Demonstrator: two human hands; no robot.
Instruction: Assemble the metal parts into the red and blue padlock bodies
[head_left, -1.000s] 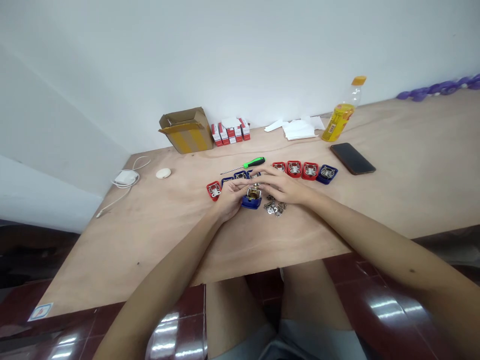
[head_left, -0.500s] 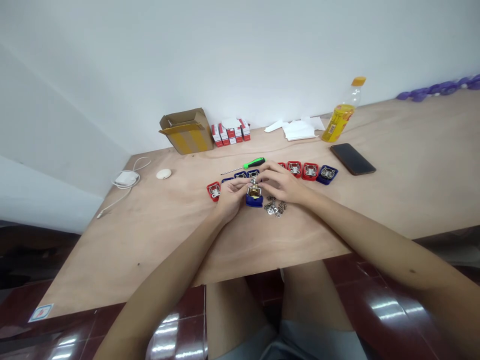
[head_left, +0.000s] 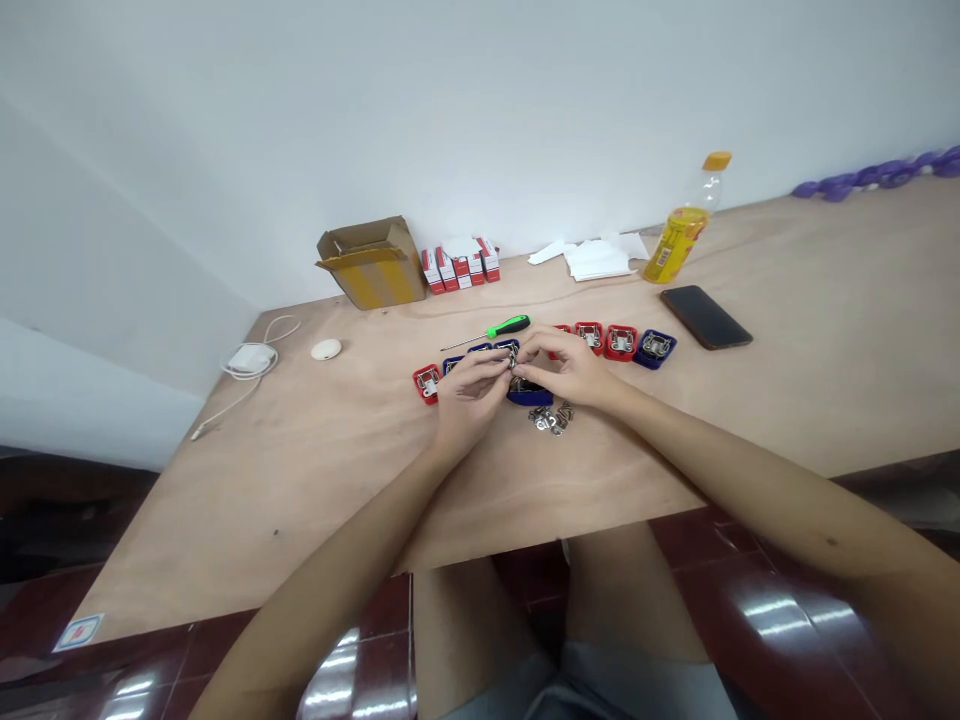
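Item: small metal piece (head_left: 514,357), pinched where the fingertips of left hand (head_left: 466,392) and right hand (head_left: 571,368) meet. Both hands are closed tight on it and steady it just above 1 blue casing (head_left: 531,397) lying on the table (head_left: 300,480); its exact shape is too small to tell. Loose metal fittings (head_left: 551,418) are heaped just beside the right wrist, apparently for easy reach; behind the hands lie 1 row of red and blue casings (head_left: 621,341) and 1 green-handled screwdriver (head_left: 499,328), with 1 phone (head_left: 705,316) and 1 bottle (head_left: 681,237) set well apart.
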